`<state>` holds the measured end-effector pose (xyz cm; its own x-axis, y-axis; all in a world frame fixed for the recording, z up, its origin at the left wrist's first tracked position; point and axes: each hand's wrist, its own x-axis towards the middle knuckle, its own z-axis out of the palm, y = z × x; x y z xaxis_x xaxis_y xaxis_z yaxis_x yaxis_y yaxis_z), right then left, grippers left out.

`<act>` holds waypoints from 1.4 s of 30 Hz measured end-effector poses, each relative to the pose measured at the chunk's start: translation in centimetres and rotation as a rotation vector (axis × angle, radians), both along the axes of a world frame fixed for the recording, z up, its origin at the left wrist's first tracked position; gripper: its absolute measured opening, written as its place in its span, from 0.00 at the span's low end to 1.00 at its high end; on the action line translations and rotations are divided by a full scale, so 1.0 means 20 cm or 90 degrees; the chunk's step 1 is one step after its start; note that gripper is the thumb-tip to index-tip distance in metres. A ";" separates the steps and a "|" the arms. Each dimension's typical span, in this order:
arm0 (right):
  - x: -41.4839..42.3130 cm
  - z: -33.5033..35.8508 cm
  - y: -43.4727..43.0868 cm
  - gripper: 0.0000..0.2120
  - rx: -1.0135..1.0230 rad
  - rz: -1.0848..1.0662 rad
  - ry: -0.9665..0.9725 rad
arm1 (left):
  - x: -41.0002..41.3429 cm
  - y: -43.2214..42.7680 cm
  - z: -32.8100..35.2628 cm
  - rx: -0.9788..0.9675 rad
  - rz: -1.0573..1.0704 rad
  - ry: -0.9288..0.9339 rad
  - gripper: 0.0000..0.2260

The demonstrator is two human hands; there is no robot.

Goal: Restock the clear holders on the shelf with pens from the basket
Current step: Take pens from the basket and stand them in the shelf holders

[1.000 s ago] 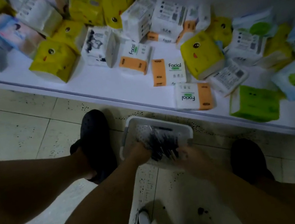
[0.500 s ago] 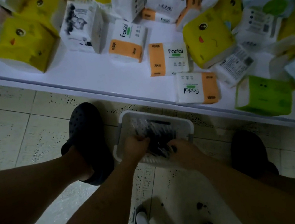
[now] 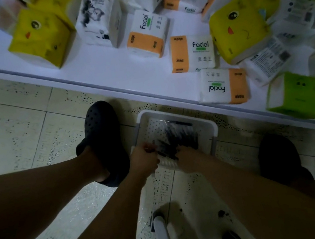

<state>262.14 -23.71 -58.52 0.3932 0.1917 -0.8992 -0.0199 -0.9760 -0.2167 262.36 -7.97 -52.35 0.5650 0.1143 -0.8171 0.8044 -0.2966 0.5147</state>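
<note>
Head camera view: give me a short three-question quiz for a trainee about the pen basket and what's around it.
1. True or false: the basket stands on the shelf.
2. What lies on the shelf? A) tissue packs B) bottles C) notebooks
3. Fill in: the left hand and the right hand are both at the dark ____ in the basket.

Key: 1 false, it stands on the floor in front of the shelf; 2 A; 3 pens.
</note>
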 end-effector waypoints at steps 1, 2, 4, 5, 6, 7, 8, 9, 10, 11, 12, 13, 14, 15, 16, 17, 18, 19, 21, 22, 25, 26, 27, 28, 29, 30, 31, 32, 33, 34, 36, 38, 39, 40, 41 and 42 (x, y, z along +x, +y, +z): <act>-0.01 0.00 0.00 0.21 -0.008 0.014 0.003 | 0.00 0.00 0.01 -0.007 0.002 0.003 0.08; -0.01 0.01 0.01 0.21 -0.010 0.023 0.002 | 0.01 0.00 0.01 -0.013 0.005 0.005 0.08; -0.02 0.03 0.01 0.18 -0.005 -0.020 -0.031 | 0.01 -0.01 0.01 -0.021 0.022 0.004 0.08; -0.02 0.04 0.01 0.14 0.002 -0.072 -0.063 | 0.01 -0.02 0.01 -0.022 0.033 0.002 0.08; -0.02 0.06 0.00 0.09 0.007 -0.125 -0.098 | 0.01 -0.03 0.01 -0.023 0.042 -0.001 0.07; -0.02 0.08 -0.02 0.07 0.016 -0.174 -0.130 | 0.01 -0.04 0.02 -0.027 0.050 -0.003 0.08; -0.03 0.10 -0.04 0.08 0.025 -0.216 -0.152 | 0.01 -0.04 0.02 -0.035 0.059 -0.003 0.08; -0.03 0.12 -0.05 0.08 0.036 -0.257 -0.164 | 0.00 -0.05 0.04 -0.046 0.068 -0.003 0.08; -0.03 0.15 -0.07 0.08 0.055 -0.307 -0.177 | 0.00 -0.06 0.05 -0.058 0.076 -0.005 0.10; -0.04 0.18 -0.09 0.06 0.083 -0.378 -0.189 | -0.01 -0.07 0.07 -0.068 0.079 -0.013 0.13; -0.04 0.21 -0.10 0.04 0.112 -0.462 -0.204 | -0.01 -0.08 0.09 -0.073 0.075 -0.024 0.19; -0.05 0.25 -0.11 0.03 0.138 -0.543 -0.214 | -0.02 -0.10 0.11 -0.078 0.066 -0.038 0.25; -0.05 0.28 -0.13 0.07 0.162 -0.613 -0.213 | -0.02 -0.11 0.14 -0.085 0.057 -0.056 0.31; -0.05 0.32 -0.14 0.13 0.188 -0.652 -0.200 | -0.02 -0.12 0.17 -0.094 0.047 -0.076 0.34; -0.05 0.35 -0.15 0.18 0.213 -0.656 -0.186 | -0.02 -0.13 0.20 -0.100 0.034 -0.100 0.35; -0.05 0.39 -0.16 0.22 0.227 -0.642 -0.172 | -0.02 -0.14 0.23 -0.100 0.016 -0.121 0.34; -0.05 0.43 -0.16 0.23 0.236 -0.633 -0.166 | -0.01 -0.15 0.26 -0.098 -0.004 -0.132 0.31; -0.06 0.46 -0.16 0.22 0.242 -0.639 -0.160 | -0.01 -0.15 0.29 -0.099 -0.023 -0.131 0.30; -0.08 0.53 -0.17 0.18 0.247 -0.681 -0.160 | -0.01 -0.15 0.37 -0.103 -0.051 -0.130 0.29; -0.08 0.57 -0.18 0.15 0.242 -0.704 -0.168 | -0.01 -0.15 0.41 -0.093 -0.062 -0.142 0.28; -0.12 0.68 -0.20 0.11 0.209 -0.690 -0.257 | -0.01 -0.18 0.54 -0.053 -0.072 -0.190 0.21; -0.14 0.73 -0.22 0.14 0.201 -0.679 -0.299 | -0.01 -0.20 0.58 -0.045 -0.077 -0.213 0.18; -0.16 0.78 -0.23 0.17 0.201 -0.674 -0.328 | -0.01 -0.21 0.62 -0.038 -0.083 -0.236 0.16; -0.18 0.83 -0.24 0.18 0.207 -0.674 -0.350 | -0.01 -0.22 0.65 -0.035 -0.097 -0.261 0.13; -0.19 0.88 -0.25 0.19 0.217 -0.673 -0.365 | -0.01 -0.24 0.69 -0.033 -0.115 -0.286 0.13; -0.21 0.92 -0.26 0.20 0.231 -0.673 -0.381 | -0.02 -0.25 0.73 -0.034 -0.130 -0.312 0.12; -0.22 0.97 -0.27 0.19 0.248 -0.679 -0.399 | -0.02 -0.27 0.77 -0.041 -0.134 -0.333 0.10; -0.23 1.02 -0.28 0.17 0.269 -0.692 -0.419 | -0.02 -0.29 0.81 -0.060 -0.123 -0.341 0.09; -0.24 1.06 -0.30 0.15 0.299 -0.708 -0.433 | -0.02 -0.31 0.85 -0.090 -0.102 -0.337 0.07; -0.25 1.10 -0.31 0.12 0.339 -0.725 -0.443 | -0.02 -0.34 0.89 -0.122 -0.079 -0.332 0.07; -0.26 1.17 -0.34 0.07 0.415 -0.742 -0.456 | -0.01 -0.40 0.96 -0.161 -0.063 -0.334 0.06; -0.26 1.25 -0.36 0.08 0.458 -0.761 -0.469 | 0.00 -0.46 1.03 -0.160 -0.078 -0.357 0.07; -0.25 1.29 -0.38 0.08 0.467 -0.768 -0.477 | 0.01 -0.49 1.07 -0.157 -0.086 -0.374 0.07; -0.23 1.34 -0.40 0.08 0.471 -0.770 -0.492 | 0.01 -0.52 1.11 -0.158 -0.095 -0.398 0.08; -0.22 1.39 -0.42 0.08 0.465 -0.764 -0.523 | 0.02 -0.54 1.15 -0.167 -0.106 -0.427 0.09; -0.21 1.43 -0.44 0.07 0.458 -0.757 -0.566 | 0.02 -0.56 1.20 -0.182 -0.116 -0.456 0.09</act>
